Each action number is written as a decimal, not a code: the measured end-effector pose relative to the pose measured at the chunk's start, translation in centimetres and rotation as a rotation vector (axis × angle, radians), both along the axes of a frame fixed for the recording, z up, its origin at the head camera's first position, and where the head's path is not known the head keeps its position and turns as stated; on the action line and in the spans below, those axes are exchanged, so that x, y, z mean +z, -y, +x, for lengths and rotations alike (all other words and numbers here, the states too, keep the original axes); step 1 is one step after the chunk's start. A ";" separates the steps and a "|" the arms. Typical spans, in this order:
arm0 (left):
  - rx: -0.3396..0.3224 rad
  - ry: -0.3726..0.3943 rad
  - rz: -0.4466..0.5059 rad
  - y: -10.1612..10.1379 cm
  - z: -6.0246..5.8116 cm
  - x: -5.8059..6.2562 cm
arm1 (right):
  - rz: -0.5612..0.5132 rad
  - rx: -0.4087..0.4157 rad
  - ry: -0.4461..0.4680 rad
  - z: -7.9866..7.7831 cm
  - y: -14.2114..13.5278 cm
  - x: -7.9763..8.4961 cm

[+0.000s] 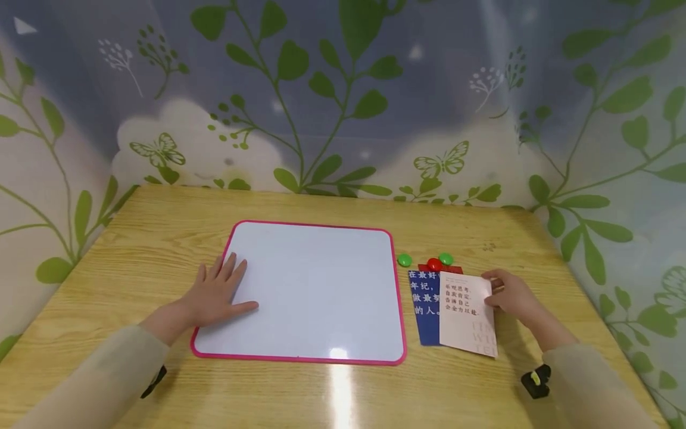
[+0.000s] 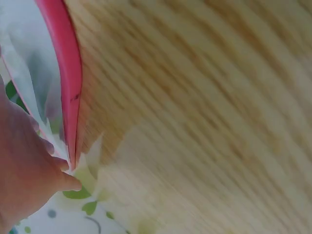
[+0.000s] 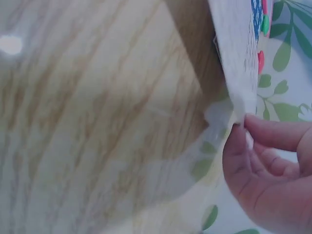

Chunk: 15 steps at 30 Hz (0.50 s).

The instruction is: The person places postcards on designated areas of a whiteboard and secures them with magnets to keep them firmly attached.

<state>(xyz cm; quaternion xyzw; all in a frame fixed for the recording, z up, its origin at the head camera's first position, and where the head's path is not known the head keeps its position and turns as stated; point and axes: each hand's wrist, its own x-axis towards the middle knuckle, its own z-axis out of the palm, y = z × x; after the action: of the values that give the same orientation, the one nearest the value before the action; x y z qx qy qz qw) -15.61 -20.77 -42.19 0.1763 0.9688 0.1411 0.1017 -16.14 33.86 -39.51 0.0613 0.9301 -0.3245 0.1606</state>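
A whiteboard (image 1: 316,292) with a pink frame lies flat on the wooden table. Over its left edge rests my left hand (image 1: 217,295), fingers spread and straight, thumb pointing inward across the white surface. My right hand (image 1: 511,295) pinches the right edge of a pale pink card (image 1: 465,316) with printed Chinese text, between thumb and fingers. In the right wrist view that card (image 3: 239,53) stands tilted, its near edge raised above the table. Beneath it in the head view is a dark blue card (image 1: 427,325) with white characters, its right part hidden.
Behind the cards lie two green round magnets, one at the left (image 1: 404,260) and one at the right (image 1: 446,258). A red round magnet (image 1: 434,264) sits on a red card (image 1: 455,270), mostly covered. A leaf-patterned curtain (image 1: 332,119) borders the wooden table (image 1: 268,393).
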 end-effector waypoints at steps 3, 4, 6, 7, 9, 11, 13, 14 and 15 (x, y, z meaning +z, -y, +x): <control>-0.002 0.004 0.001 -0.1 0.0 -0.1 | -0.069 0.019 0.008 -0.1 -0.5 -0.1; -0.002 0.006 0.001 -0.2 0.0 -0.1 | -0.105 0.028 0.016 -0.2 -0.7 -0.1; -0.005 0.009 0.003 -0.3 -0.1 -0.1 | -0.183 0.047 0.036 -0.2 -1.3 -0.2; -0.006 0.012 0.005 -0.3 -0.1 -0.1 | -0.224 0.049 0.048 -0.2 -1.5 -0.3; -0.010 0.014 0.005 -0.4 -0.1 -0.1 | -0.309 0.049 0.080 -0.2 -2.0 -0.4; -0.011 0.016 0.005 -0.4 -0.1 -0.1 | -0.369 0.048 0.105 -0.1 -2.4 -0.4; -0.010 0.017 0.003 -0.4 -0.1 0.0 | -0.416 0.045 0.122 -0.2 -2.6 -0.4; -0.009 0.018 0.001 -0.4 0.0 0.1 | -0.439 0.053 0.127 -0.2 -2.8 -0.4; -0.008 0.019 0.002 -0.5 0.0 0.1 | -0.458 0.057 0.129 -0.2 -2.8 -0.4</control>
<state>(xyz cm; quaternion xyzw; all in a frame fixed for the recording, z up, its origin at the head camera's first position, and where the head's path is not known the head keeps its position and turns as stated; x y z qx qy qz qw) -15.64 -20.31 -42.09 0.1791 0.9669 0.1434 0.1113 -16.39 36.68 -39.93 0.0175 0.8213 -0.5179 0.2386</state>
